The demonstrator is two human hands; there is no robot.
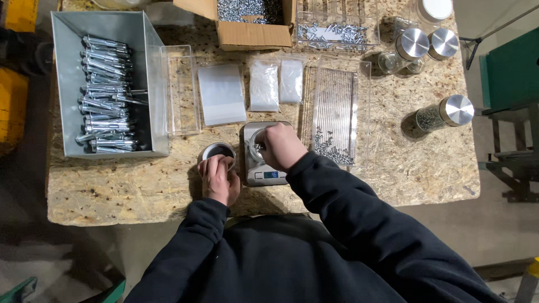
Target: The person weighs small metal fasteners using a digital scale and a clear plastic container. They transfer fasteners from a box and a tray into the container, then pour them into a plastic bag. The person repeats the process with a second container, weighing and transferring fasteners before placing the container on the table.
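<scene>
my right hand [281,147] grips the jar [257,147] on the scale [264,171]; left hand [218,178] holds the lid [219,151]. jar could tip, spilling screws.

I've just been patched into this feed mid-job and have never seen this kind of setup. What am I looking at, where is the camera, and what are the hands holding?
There is no machine here: a person in a dark sleeved top works with bare hands, filmed from a camera on their head looking straight down.

The left hand rests on a round metal lid. The right hand grips a small glass jar standing on a digital scale.

On the chipboard table lie a grey bin of large bolts, a cardboard box of screws, clear trays, small plastic bags and lidded glass jars.
</scene>
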